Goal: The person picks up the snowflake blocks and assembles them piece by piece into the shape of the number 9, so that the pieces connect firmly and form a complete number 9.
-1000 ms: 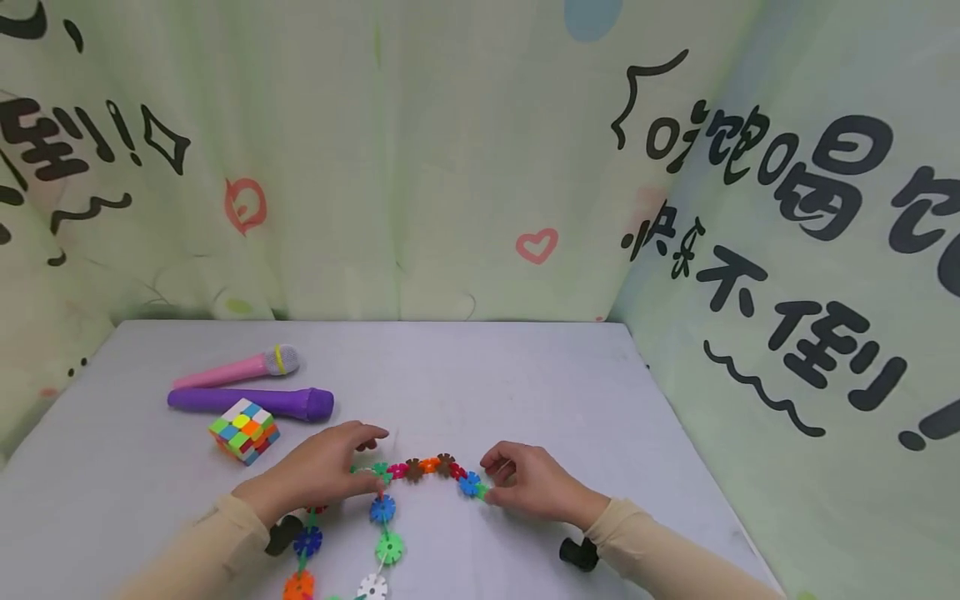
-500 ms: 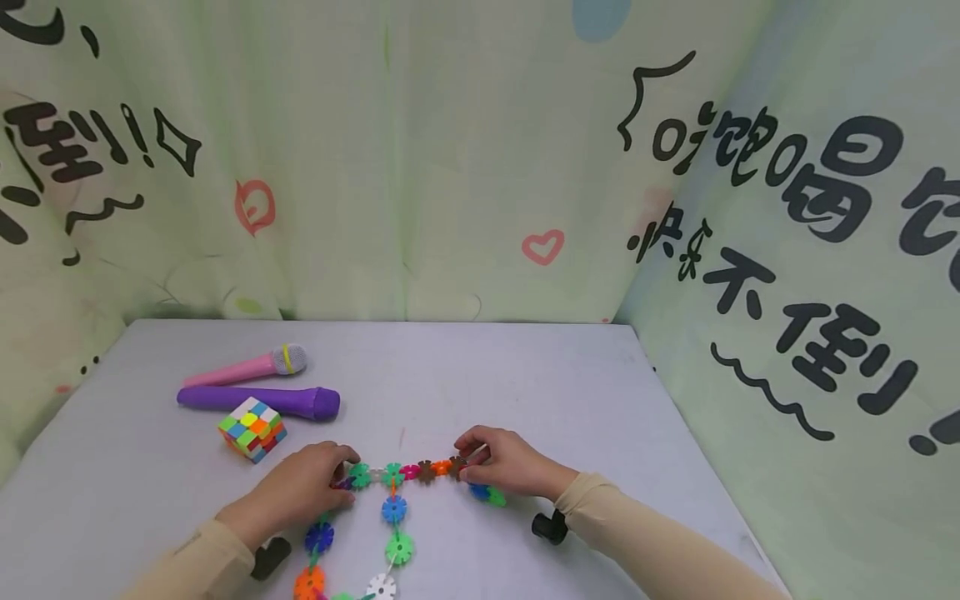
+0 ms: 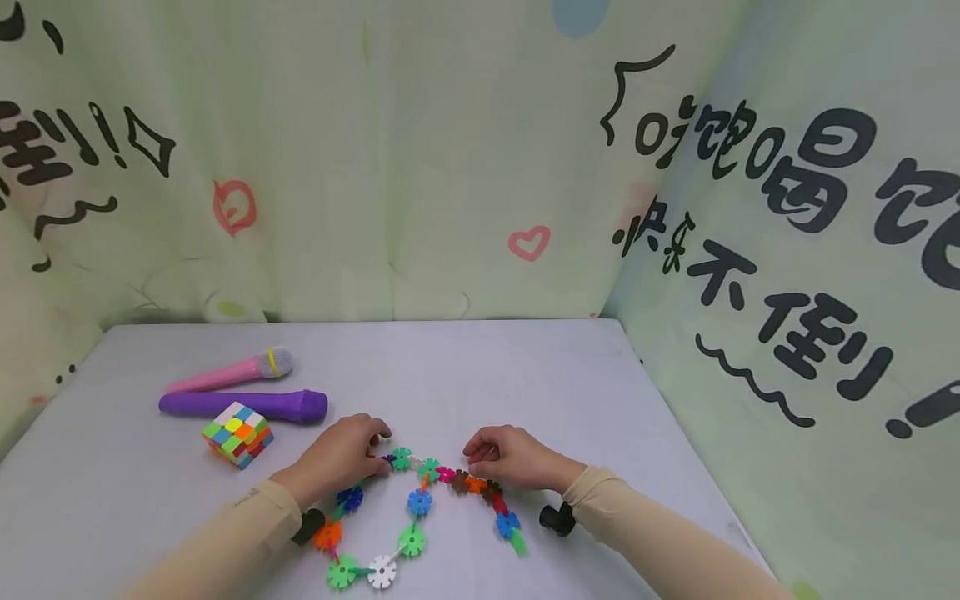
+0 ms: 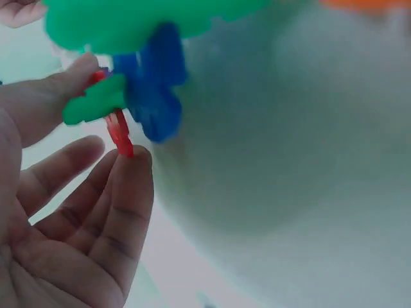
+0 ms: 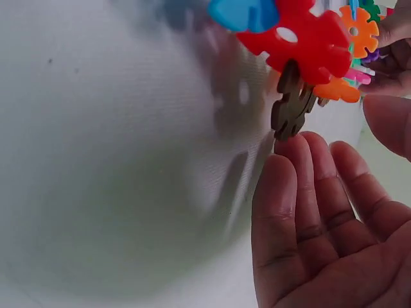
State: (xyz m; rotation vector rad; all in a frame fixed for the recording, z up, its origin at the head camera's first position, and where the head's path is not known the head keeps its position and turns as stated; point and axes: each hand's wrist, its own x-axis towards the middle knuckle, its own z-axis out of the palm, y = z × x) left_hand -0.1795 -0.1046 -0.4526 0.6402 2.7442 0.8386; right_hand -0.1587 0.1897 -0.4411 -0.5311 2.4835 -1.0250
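A chain of notched plastic snowflake discs [image 3: 412,541] in many colours forms a loop, with a tail running right to a green disc [image 3: 518,542]. My left hand [image 3: 341,454] is at the loop's upper left. In the left wrist view, thumb and fingertip pinch a red disc [image 4: 120,133] beside green and blue ones. My right hand [image 3: 521,458] is just above the tail's brown and orange discs. Its fingers are extended in the right wrist view, the tips right at a brown disc [image 5: 292,106], with the thumb apart from it.
A pink microphone [image 3: 225,374] and a purple one [image 3: 247,406] lie at the table's back left. A puzzle cube [image 3: 238,433] leans by the purple one. Printed curtains [image 3: 435,167] stand behind and to the right of the white table [image 3: 465,367].
My right hand has moved from the chain's green end to its brown discs. The loop has shifted up and right in view, and the tail now bends down towards me.
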